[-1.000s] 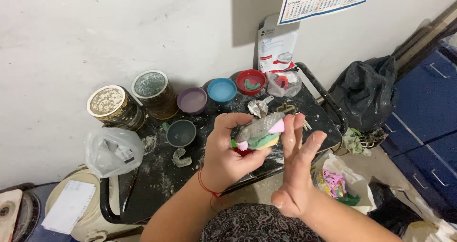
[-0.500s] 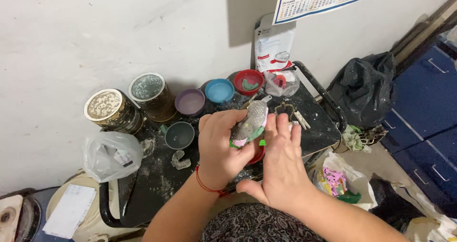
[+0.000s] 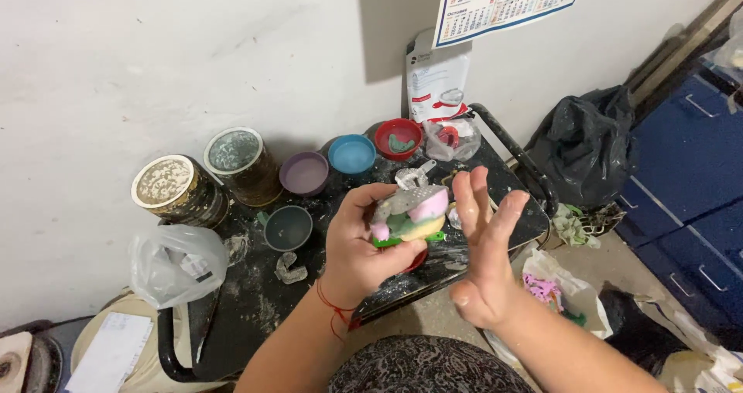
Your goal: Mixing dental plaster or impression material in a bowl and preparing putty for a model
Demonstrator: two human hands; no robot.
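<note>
My left hand [image 3: 357,244] grips a dental mould [image 3: 409,213]: a green tray holding pink and yellowish material with grey plaster on top. It is held above the dark, plaster-spattered small table [image 3: 255,304]. My right hand [image 3: 486,246] is just to the right of the mould, palm flat and fingers spread, holding nothing. A red string circles my left wrist.
Along the wall stand two tins [image 3: 179,190] with plaster, a purple bowl [image 3: 304,172], a blue bowl [image 3: 351,153] and a red bowl [image 3: 398,138]. A dark green cup [image 3: 287,227] and a clear plastic bag [image 3: 176,264] sit left. A black rubbish bag [image 3: 586,145] and blue drawers [image 3: 689,169] are right.
My right hand was pressed over the mould half a second ago; it has pulled away to the right and opened flat. The left hand has kept hold of the mould and turned it.
</note>
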